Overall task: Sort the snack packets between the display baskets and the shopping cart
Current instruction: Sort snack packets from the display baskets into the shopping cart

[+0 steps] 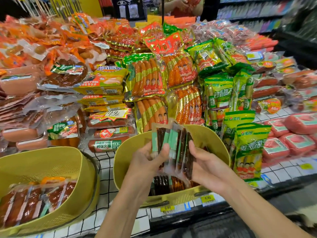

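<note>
The left hand (145, 162) and right hand (207, 162) pinch a fanned bundle of snack packets (173, 145) (long axes upright). Straight below the grip lies the yellow basket (211, 134), holding more packets (163, 183); the left hand is nearer the second basket (42, 162)

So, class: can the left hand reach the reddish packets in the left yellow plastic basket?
Probably yes: the left yellow plastic basket lies open with nothing between, though the left hand grips clear green-labelled packets.
</note>
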The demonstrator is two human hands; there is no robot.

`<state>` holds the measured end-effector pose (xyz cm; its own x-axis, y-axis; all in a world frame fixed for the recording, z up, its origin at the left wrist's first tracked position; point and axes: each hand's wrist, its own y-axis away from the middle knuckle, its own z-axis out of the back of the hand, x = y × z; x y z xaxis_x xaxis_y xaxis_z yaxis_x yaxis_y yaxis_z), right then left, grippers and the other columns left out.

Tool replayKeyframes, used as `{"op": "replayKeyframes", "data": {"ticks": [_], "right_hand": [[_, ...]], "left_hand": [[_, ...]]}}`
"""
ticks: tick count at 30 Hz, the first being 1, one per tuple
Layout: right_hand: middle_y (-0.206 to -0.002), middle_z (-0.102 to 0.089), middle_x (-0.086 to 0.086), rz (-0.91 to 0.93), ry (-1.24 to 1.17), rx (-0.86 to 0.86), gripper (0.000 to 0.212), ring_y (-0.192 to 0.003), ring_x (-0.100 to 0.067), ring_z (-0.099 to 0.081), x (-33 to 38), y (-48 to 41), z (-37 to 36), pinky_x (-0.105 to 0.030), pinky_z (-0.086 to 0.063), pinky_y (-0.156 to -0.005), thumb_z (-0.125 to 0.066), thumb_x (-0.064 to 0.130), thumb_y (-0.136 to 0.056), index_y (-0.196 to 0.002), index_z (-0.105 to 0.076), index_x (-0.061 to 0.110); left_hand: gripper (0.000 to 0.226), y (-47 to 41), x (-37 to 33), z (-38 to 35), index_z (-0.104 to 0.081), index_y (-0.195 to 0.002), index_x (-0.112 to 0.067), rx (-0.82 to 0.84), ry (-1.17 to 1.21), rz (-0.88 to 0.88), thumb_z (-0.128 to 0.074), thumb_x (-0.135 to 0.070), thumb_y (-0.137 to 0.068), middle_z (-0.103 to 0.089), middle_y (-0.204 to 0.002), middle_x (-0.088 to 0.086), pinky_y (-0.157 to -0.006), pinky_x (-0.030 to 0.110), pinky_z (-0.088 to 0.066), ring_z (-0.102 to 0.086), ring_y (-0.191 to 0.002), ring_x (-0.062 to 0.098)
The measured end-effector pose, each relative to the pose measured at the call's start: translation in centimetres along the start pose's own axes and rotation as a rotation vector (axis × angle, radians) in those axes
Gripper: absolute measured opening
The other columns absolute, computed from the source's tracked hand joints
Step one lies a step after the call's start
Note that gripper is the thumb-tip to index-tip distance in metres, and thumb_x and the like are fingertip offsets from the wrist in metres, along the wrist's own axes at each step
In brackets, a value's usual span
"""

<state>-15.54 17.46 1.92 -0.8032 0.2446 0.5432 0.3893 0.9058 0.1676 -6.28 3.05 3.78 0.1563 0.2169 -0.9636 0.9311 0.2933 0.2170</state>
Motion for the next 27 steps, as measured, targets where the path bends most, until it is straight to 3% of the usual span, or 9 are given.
{"op": "replayKeyframes", "data": {"ticks": [3,6,10,12,14,18,21,24,27], "right_hand": [[-0.136,-0.052,-0.019,0.087,0.028,-0.015,0.056,-0.122,-0.03,-0.055,-0.2,1.7,-0.1,-0.045,-0.045,-0.101,-0.073,0.026,-0.081,-0.13,-0.056,0.005],[-0.142,-0.046,-0.018,0.188,0.052,-0.07,0.049,-0.132,-0.032,-0.044,-0.7,3.9,0.6,-0.053,-0.029,-0.112,-0.06,0.026,-0.092,-0.136,-0.05,0.005],[-0.135,-0.055,-0.012,0.293,0.106,-0.172,0.044,-0.124,-0.027,-0.053,-1.9,7.6,1.3,-0.058,-0.017,-0.111,-0.055,0.032,-0.095,-0.133,-0.054,0.01],[-0.134,-0.055,-0.014,0.375,0.046,-0.204,0.041,-0.122,-0.027,-0.054,-2.6,9.8,1.6,-0.057,-0.022,-0.112,-0.049,0.027,-0.098,-0.132,-0.053,0.007],[-0.135,-0.052,-0.021,0.455,-0.03,-0.309,0.042,-0.124,-0.031,-0.052,-3.1,12.2,1.6,-0.048,-0.038,-0.106,-0.043,0.02,-0.1,-0.135,-0.047,-0.002],[-0.138,-0.047,-0.027,0.669,-0.072,-0.38,0.044,-0.129,-0.035,-0.046,-4.5,18.1,2.0,-0.046,-0.03,-0.112,-0.023,0.013,-0.103,-0.137,-0.039,-0.01],[-0.134,-0.043,-0.037,0.742,-0.231,-0.434,0.039,-0.126,-0.046,-0.044,-5.6,22.9,2.4,-0.053,-0.028,-0.112,-0.032,0.008,-0.103,-0.132,-0.041,-0.016],[-0.124,-0.059,-0.027,0.786,-0.19,-0.591,0.038,-0.114,-0.035,-0.059,-6.4,27.4,3.7,-0.047,-0.049,-0.095,-0.062,0.011,-0.09,-0.123,-0.058,-0.007],[-0.113,-0.066,-0.023,0.812,-0.202,-0.663,0.045,-0.104,-0.032,-0.066,-6.7,32.4,5.6,-0.043,-0.055,-0.086,-0.081,0.015,-0.072,-0.111,-0.068,-0.002]], "left_hand": [[0.044,0.0,0.0,-0.7,-0.061,-0.117,-0.017,0.12,0.077,0.04,-0.06,-0.038,-0.079,-0.075,-0.101,0.004,-0.065,0.025,-0.057,-0.072,-0.089,0.02],[0.041,0.0,0.1,-1.6,-0.06,-0.116,-0.015,0.267,0.168,0.135,-0.057,-0.037,-0.082,-0.074,-0.1,0.006,-0.063,0.026,-0.058,-0.072,-0.084,0.021],[0.043,0.4,1.0,-4.1,-0.063,-0.114,-0.011,0.385,0.159,0.168,-0.064,-0.033,-0.077,-0.075,-0.095,0.008,-0.062,0.031,-0.058,-0.072,-0.079,0.02],[0.032,0.9,1.6,-5.7,-0.067,-0.104,-0.011,0.434,0.184,0.19,-0.062,-0.027,-0.076,-0.075,-0.08,0.003,-0.056,0.025,-0.056,-0.071,-0.069,0.013],[0.018,1.3,2.2,-7.5,-0.076,-0.089,-0.017,0.535,0.236,0.258,-0.063,-0.018,-0.078,-0.076,-0.084,-0.001,-0.056,0.023,-0.056,-0.073,-0.073,0.012],[0.017,2.0,3.5,-12.1,-0.072,-0.095,-0.014,0.736,0.285,0.446,-0.064,-0.009,-0.08,-0.075,-0.096,0.011,-0.06,0.033,-0.058,-0.073,-0.083,0.022],[0.029,2.6,5.1,-16.2,-0.072,-0.108,-0.015,0.927,0.19,0.455,-0.07,-0.018,-0.079,-0.069,-0.114,0.017,-0.074,0.041,-0.058,-0.069,-0.097,0.028],[0.035,3.6,7.4,-20.4,-0.071,-0.11,-0.018,1.066,0.12,0.474,-0.071,-0.027,-0.076,-0.067,-0.117,0.017,-0.08,0.043,-0.058,-0.068,-0.1,0.028],[0.03,5.0,10.0,-25.3,-0.069,-0.113,-0.017,1.146,0.069,0.509,-0.068,-0.023,-0.083,-0.066,-0.121,0.017,-0.081,0.041,-0.057,-0.066,-0.106,0.031]]}}
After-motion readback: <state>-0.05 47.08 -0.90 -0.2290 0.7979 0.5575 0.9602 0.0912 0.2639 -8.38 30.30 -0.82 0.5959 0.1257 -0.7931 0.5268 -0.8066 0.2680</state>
